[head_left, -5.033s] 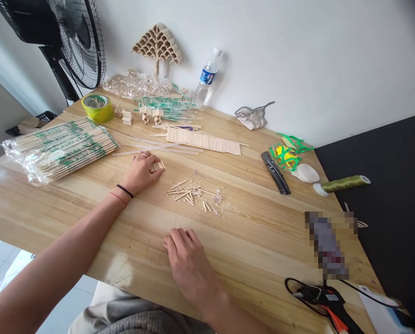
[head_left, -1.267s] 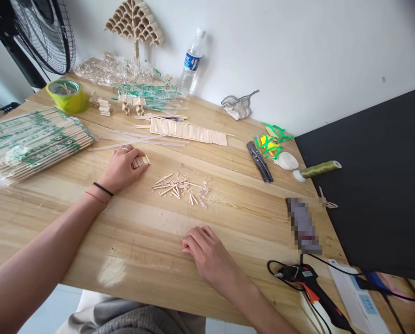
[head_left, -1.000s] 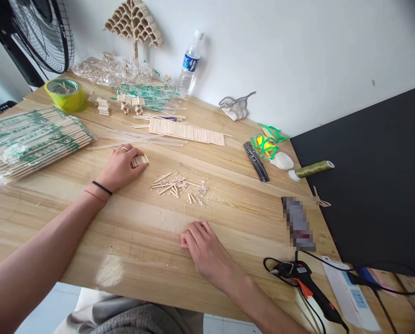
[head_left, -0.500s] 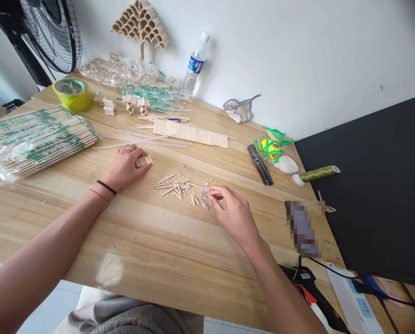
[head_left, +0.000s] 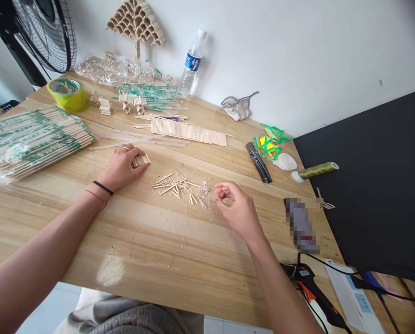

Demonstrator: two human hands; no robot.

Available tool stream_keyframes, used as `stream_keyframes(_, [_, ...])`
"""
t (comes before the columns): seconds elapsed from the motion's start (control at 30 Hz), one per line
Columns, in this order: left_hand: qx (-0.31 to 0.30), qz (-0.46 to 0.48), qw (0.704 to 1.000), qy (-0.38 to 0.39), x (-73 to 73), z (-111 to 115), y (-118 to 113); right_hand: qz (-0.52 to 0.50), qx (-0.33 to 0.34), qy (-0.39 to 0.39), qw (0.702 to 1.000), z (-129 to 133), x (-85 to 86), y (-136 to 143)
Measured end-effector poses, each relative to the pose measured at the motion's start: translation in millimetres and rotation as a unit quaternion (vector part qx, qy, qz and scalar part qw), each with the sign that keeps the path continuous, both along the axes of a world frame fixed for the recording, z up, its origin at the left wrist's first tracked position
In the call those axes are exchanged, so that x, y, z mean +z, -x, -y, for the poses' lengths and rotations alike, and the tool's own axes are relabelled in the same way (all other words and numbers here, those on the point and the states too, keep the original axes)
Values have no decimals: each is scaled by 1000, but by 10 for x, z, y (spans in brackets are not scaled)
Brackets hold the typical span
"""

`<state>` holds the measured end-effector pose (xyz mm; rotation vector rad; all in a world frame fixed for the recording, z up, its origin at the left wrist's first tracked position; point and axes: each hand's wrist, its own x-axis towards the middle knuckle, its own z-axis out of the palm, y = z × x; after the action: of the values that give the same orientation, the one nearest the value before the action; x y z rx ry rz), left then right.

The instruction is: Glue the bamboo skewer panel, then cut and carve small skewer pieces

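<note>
Left hand (head_left: 121, 168) grips small stick panel (head_left: 142, 160), far-left of right hand (head_left: 240, 211); stick pile (head_left: 175, 185) between. Right's fingers curled, can't tell if gripping.

White wall (head_left: 290, 51) behind, plain, small dark mark on it at right; soft shadow by the bottle (head_left: 192, 62). Tabletop (head_left: 130, 246) is pale wood, streaky grain, seam running across, back edge along the wall. Glossy light patch near the front edge, left of centre. Black panel (head_left: 377, 185) on the right, against the tabletop's side edge. Black fan (head_left: 45, 32) at far left, wire cage, dark stand, partly cut off. Floor (head_left: 56, 308) light tile, grout lines, seen below the front edge. White power strip (head_left: 358, 297) lower right, black cable over it. Light even, fairly bright.
</note>
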<state>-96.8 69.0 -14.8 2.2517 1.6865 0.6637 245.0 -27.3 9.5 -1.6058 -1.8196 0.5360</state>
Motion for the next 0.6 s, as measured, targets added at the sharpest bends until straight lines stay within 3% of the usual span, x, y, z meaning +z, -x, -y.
stream_keyframes(0.27, [-2,4,1000,-1,1,-1,-6,33,35,-33,998,148,49,41])
stream_keyframes(0.47, [0,6,1000,4,-10,-3,1,27,156,75,984,538,74,312])
stream_keyframes(0.6, [0,4,1000,2,-5,1,-2,90,160,72,980,822,8,450])
